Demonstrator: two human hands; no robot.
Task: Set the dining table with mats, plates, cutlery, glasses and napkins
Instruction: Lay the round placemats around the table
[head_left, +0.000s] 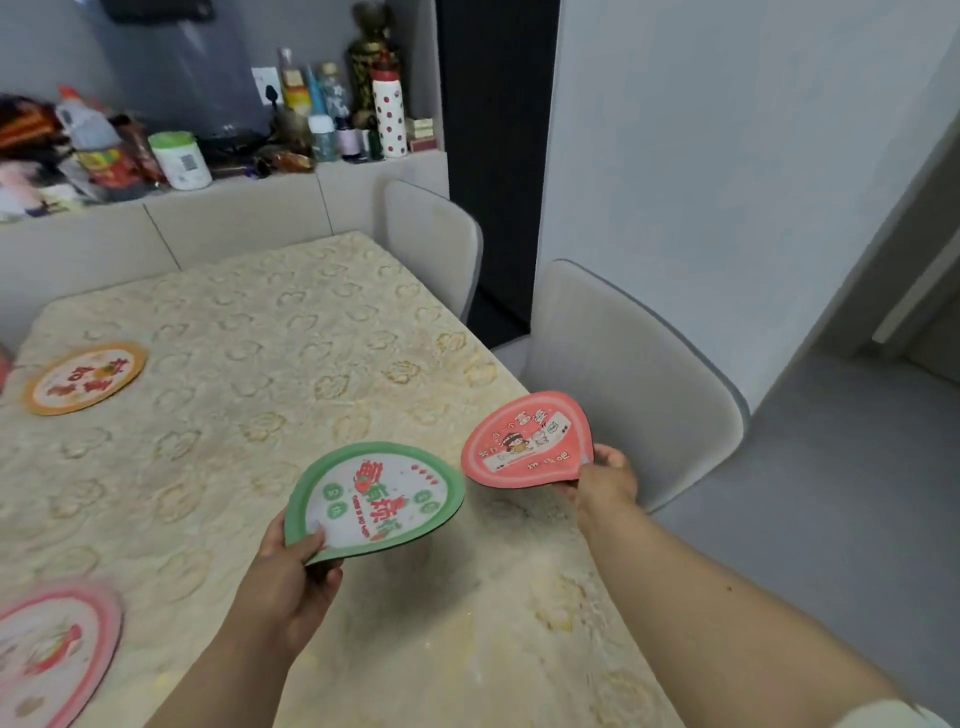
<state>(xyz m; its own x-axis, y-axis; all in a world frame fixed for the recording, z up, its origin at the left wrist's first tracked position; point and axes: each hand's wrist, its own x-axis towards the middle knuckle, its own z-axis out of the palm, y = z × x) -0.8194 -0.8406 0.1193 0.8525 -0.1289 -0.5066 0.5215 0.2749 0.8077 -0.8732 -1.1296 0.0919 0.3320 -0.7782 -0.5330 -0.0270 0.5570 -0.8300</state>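
Hands first, seen from the head camera: we see our left hand (291, 577) pinching the near edge of a green-rimmed mat (375, 500), thumb on top of the printed face and the other fingers curled underneath. That grip is clamped on the mat, which sits tilted just above the table (270, 332), over its near right part. Our right hand (605, 480) grips a red mat (527, 441) by its right edge, fingers wrapped behind it and the thumb at the rim. This grip too is closed on its mat, which is raised and angled over the table's right edge, just in front of the nearer grey chair (639, 374). The two held mats are close but not touching.

Two more mats lie flat on the cream patterned tablecloth: an orange-rimmed mat (85, 378) at the far left, and a pink-rimmed mat (52, 654) at the near left corner, partly cut off by the frame and blurred. They are well apart from the held ones.

A second grey chair (434, 244) stands farther along the table's right side. Behind the table, a ledge (234, 195) carries bottles, a white tub (182, 158) and a dotted flask (389, 117).
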